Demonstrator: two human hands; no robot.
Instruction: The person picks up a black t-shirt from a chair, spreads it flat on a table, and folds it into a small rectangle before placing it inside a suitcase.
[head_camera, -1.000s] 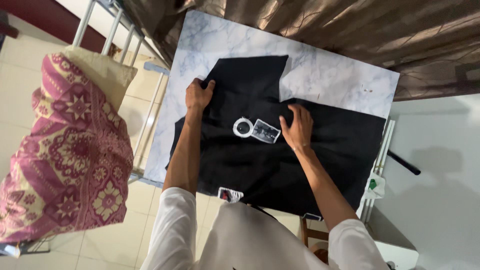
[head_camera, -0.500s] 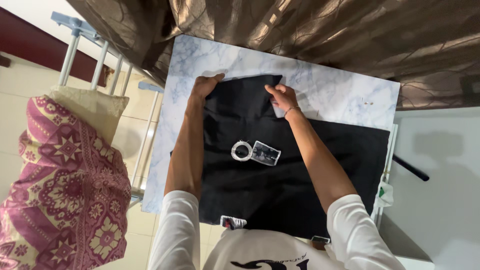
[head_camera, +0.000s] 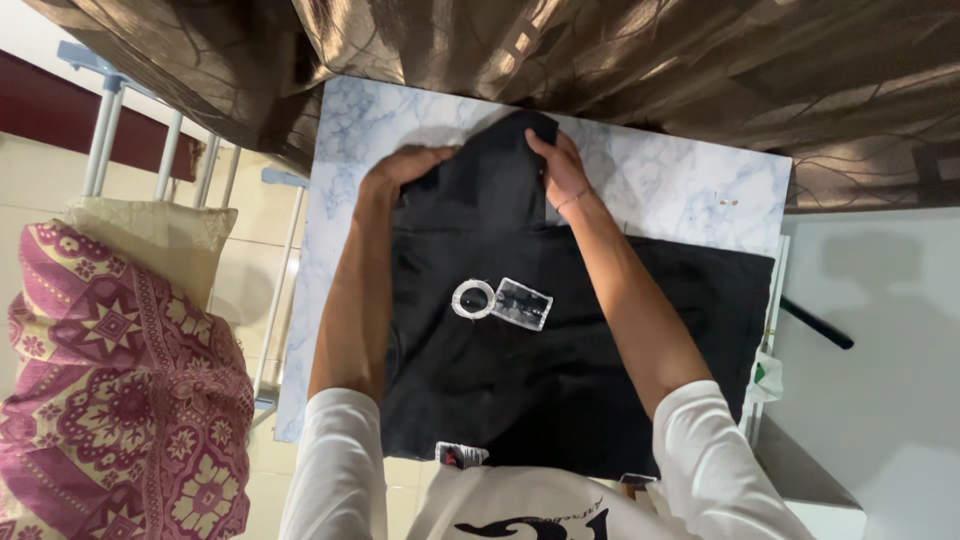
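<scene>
A black T-shirt (head_camera: 560, 370) with a small white ring-and-rectangle print (head_camera: 500, 301) lies spread on a marble-patterned table (head_camera: 660, 185). My left hand (head_camera: 408, 165) grips the left side of the shirt's far flap. On the flap's right edge my right hand (head_camera: 560, 165) is closed over the cloth. Between the two hands the flap (head_camera: 505, 175) is bunched and raised off the table. Both forearms reach out over the shirt from white sleeves.
A brown patterned curtain (head_camera: 620, 50) hangs along the table's far side. At left a pink and cream patterned cloth (head_camera: 110, 390) drapes over a pale blue metal frame (head_camera: 105, 110). A white surface (head_camera: 880, 360) with a dark rod (head_camera: 815, 322) lies right.
Both hands moved to the far flap of the shirt, took hold of it and lifted and bunched it. A second ago the right hand lay flat by the print.
</scene>
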